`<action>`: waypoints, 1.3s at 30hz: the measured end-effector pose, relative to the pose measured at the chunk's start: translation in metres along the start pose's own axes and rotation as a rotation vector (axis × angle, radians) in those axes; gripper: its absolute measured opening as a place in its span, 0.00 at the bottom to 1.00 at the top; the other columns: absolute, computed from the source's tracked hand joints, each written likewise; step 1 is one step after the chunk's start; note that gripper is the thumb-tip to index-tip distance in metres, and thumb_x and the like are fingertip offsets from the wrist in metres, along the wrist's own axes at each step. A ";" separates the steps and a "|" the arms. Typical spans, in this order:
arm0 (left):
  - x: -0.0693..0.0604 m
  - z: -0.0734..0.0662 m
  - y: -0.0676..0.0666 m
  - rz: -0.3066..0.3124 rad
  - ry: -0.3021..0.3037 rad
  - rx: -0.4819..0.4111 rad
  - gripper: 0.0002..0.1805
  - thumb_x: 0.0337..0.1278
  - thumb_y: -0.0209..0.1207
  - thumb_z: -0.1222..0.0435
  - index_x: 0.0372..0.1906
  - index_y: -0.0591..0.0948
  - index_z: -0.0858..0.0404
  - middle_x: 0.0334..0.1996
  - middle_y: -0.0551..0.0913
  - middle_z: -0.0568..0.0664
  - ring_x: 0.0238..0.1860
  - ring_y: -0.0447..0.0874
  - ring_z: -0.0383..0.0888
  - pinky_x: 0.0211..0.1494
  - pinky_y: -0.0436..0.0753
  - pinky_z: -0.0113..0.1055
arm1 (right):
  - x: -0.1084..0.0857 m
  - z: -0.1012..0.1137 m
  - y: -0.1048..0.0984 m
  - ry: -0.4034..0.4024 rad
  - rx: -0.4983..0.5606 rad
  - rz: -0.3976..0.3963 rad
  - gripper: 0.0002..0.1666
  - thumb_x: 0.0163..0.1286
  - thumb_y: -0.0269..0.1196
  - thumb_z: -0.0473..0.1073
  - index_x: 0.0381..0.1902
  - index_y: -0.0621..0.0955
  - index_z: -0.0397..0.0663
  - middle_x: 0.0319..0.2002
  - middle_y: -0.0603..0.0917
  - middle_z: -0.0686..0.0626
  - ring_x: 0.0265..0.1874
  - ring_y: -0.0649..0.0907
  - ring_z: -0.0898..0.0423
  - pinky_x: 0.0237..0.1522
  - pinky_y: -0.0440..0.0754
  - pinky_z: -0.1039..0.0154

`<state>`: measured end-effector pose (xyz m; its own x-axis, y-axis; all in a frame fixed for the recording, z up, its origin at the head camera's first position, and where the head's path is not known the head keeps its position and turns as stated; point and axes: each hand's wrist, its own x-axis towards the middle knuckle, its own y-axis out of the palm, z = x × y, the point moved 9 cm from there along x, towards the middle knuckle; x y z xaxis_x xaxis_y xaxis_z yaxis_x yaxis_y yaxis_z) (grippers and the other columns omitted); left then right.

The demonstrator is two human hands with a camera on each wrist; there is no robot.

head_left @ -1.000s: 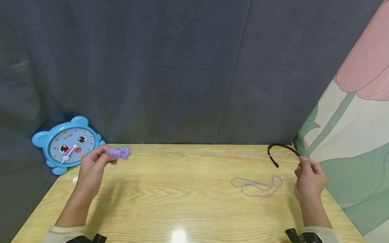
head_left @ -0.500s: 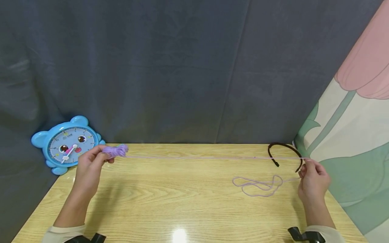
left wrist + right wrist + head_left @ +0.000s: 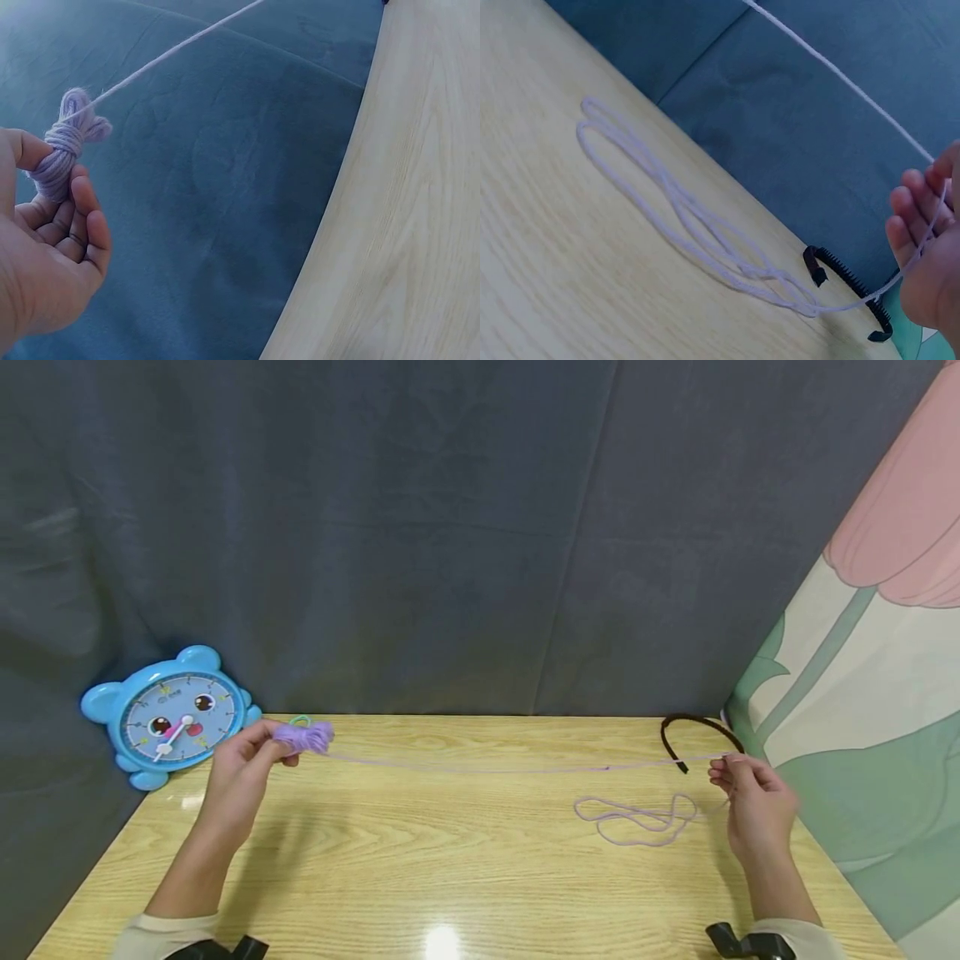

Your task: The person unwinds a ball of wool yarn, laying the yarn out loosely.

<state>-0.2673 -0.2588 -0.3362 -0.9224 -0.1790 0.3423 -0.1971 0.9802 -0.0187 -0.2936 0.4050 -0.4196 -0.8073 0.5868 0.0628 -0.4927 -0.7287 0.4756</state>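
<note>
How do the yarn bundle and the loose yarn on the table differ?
The yarn bundle is tightly wound, while the loose yarn lies in open loops. The left hand holds the yarn bundle off the table; the loose yarn's loops rest on it. Both are pale purple.

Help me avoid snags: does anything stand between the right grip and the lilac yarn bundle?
Nothing visible does. A yarn strand runs through the air from the yarn bundle to the right grip, crossing in front of the black headband in the head view.
</note>
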 end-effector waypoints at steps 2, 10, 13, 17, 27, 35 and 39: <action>0.000 0.002 0.003 0.012 -0.007 0.004 0.14 0.71 0.52 0.76 0.33 0.84 0.60 0.29 0.85 0.38 0.32 0.81 0.37 0.42 0.82 0.24 | 0.000 -0.002 0.000 -0.011 -0.061 0.009 0.04 0.71 0.65 0.31 0.38 0.86 0.34 0.28 0.91 0.49 0.28 0.90 0.58 0.35 0.89 0.70; -0.001 0.005 0.013 0.043 -0.026 0.040 0.12 0.70 0.52 0.76 0.34 0.84 0.62 0.30 0.86 0.38 0.32 0.82 0.36 0.40 0.84 0.25 | -0.004 0.001 0.007 -0.063 -0.222 0.021 0.07 0.71 0.65 0.31 0.44 0.86 0.35 0.35 0.92 0.56 0.36 0.91 0.64 0.44 0.86 0.77; -0.002 0.007 0.014 0.044 -0.035 0.041 0.12 0.69 0.52 0.77 0.34 0.83 0.62 0.30 0.85 0.38 0.32 0.82 0.36 0.40 0.84 0.25 | -0.013 0.009 0.020 -0.112 -0.178 0.050 0.07 0.71 0.64 0.29 0.45 0.85 0.31 0.35 0.92 0.53 0.37 0.91 0.62 0.45 0.87 0.74; -0.002 0.008 0.014 0.044 -0.041 0.051 0.11 0.70 0.52 0.76 0.34 0.83 0.64 0.30 0.85 0.38 0.32 0.82 0.36 0.41 0.84 0.25 | -0.031 0.018 0.049 -0.182 -0.151 0.135 0.09 0.70 0.64 0.27 0.46 0.83 0.24 0.36 0.92 0.50 0.37 0.91 0.59 0.46 0.88 0.72; -0.001 0.007 0.014 0.042 -0.048 0.087 0.10 0.69 0.52 0.76 0.35 0.82 0.64 0.29 0.84 0.38 0.32 0.82 0.36 0.41 0.84 0.25 | -0.076 0.000 0.132 -0.208 -0.326 0.449 0.18 0.75 0.64 0.35 0.53 0.79 0.22 0.45 0.91 0.52 0.47 0.90 0.59 0.55 0.86 0.70; -0.003 0.006 0.016 0.037 -0.044 0.078 0.09 0.68 0.52 0.77 0.35 0.82 0.67 0.29 0.85 0.38 0.31 0.82 0.36 0.41 0.84 0.26 | -0.107 -0.032 0.182 -0.177 -0.399 0.626 0.18 0.77 0.62 0.39 0.54 0.80 0.28 0.46 0.90 0.55 0.47 0.88 0.61 0.55 0.85 0.71; -0.003 0.005 0.015 0.039 -0.042 0.116 0.08 0.68 0.52 0.76 0.36 0.81 0.69 0.29 0.84 0.37 0.32 0.82 0.36 0.41 0.84 0.26 | -0.124 -0.047 0.204 -0.159 -0.412 0.683 0.16 0.77 0.63 0.40 0.54 0.81 0.32 0.49 0.89 0.50 0.49 0.88 0.61 0.56 0.85 0.70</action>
<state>-0.2695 -0.2440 -0.3423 -0.9427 -0.1466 0.2998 -0.1956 0.9705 -0.1407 -0.3091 0.1673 -0.3715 -0.9326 -0.0142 0.3607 -0.0127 -0.9973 -0.0723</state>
